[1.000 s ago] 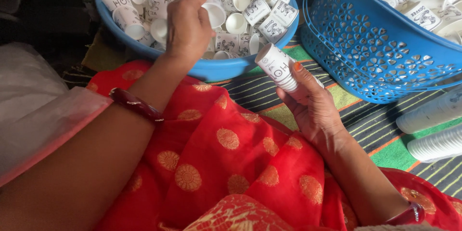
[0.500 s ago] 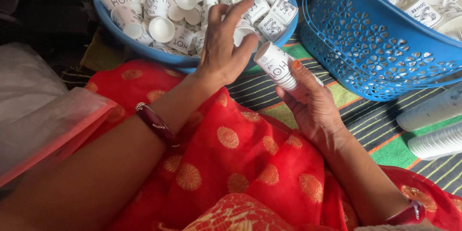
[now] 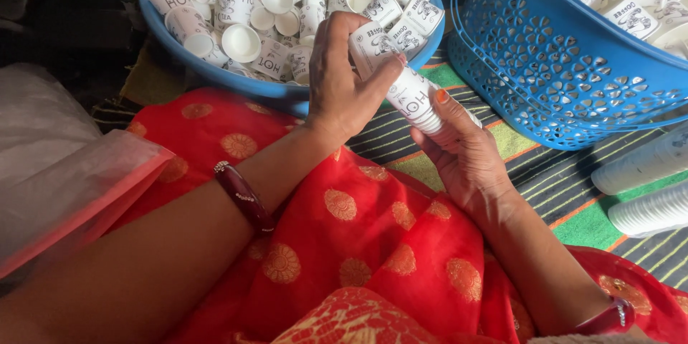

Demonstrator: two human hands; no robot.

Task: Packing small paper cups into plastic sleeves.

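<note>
Nearest: red cloth with gold rounds (image 3: pixel 344 208) over the lap; dark red bangle (image 3: pixel 244 197) on the left wrist. Right hand (image 3: pixel 466 158) curled under a short stack of nested paper cups (image 3: pixel 423 104), tilted up-left, likely to take the next one. Left hand (image 3: pixel 344 79) pinches a single printed paper cup (image 3: pixel 369 43) onto the stack's top. Beyond: round blue plastic tub (image 3: pixel 236 82) heaped with loose white cups; at right, a perforated blue basket (image 3: pixel 559 79).

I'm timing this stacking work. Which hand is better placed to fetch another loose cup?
Probably the left hand: it hovers at the blue tub, while the right hand grips the cup stack.
</note>
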